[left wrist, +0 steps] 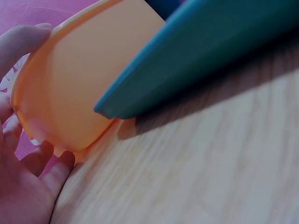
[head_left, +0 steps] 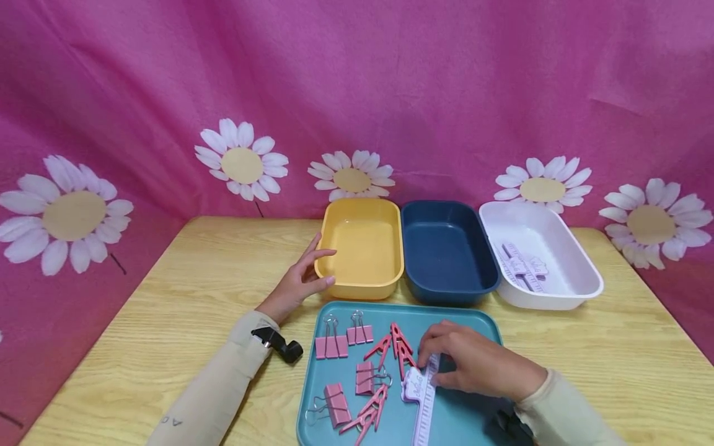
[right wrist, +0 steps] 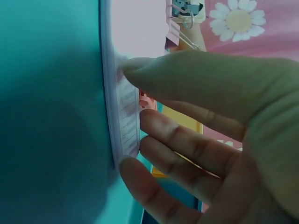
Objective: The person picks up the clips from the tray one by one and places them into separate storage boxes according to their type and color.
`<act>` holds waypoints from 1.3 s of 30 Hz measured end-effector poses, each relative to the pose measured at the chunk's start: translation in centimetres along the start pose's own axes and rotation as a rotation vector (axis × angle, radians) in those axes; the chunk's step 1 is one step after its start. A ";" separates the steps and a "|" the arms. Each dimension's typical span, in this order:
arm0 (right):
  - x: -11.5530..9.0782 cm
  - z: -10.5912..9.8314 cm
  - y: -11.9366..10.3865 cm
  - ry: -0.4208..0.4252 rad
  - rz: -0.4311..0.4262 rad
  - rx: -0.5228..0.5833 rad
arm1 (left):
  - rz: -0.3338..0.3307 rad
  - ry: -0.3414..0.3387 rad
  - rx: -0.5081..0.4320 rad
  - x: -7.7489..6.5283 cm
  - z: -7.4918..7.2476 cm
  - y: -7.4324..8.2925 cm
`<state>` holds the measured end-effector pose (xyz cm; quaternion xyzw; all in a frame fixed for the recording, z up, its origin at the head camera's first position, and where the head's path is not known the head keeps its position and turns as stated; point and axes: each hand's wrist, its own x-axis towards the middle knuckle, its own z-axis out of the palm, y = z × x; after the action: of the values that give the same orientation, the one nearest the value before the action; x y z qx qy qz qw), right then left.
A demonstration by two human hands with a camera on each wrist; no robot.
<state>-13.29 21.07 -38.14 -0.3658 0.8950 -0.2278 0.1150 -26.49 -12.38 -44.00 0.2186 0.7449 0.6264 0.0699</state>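
Observation:
My left hand holds the left side of the yellow bin, fingers over its rim. In the left wrist view, fingertips lie against the bin's outer wall. Over the teal tray, my right hand pinches a lilac clip with a piano-key pattern and a lettered plate. The thumb is on one long edge and the fingers are on the other. Close left of it lie several red clothespins and several pink binder clips.
A navy bin stands between the yellow bin and a white bin. Similar lilac clips lie inside the white bin. The bins stand on a wooden table, behind the tray, before a pink flowered cloth.

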 end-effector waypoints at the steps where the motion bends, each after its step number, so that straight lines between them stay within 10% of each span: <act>1: 0.0 0.0 0.0 -0.001 0.004 -0.004 | 0.008 -0.001 -0.002 0.0 0.0 0.0; 14: -0.5 -0.4 0.2 0.010 -0.003 -0.024 | 0.007 -0.005 0.001 0.4 -0.1 0.2; 39: -0.8 -0.8 1.3 -0.229 0.057 0.249 | -0.016 -0.004 0.016 0.1 -0.1 0.2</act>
<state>-13.82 22.73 -38.09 -0.3466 0.8509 -0.2905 0.2672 -26.53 -12.39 -43.76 0.2143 0.7515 0.6195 0.0747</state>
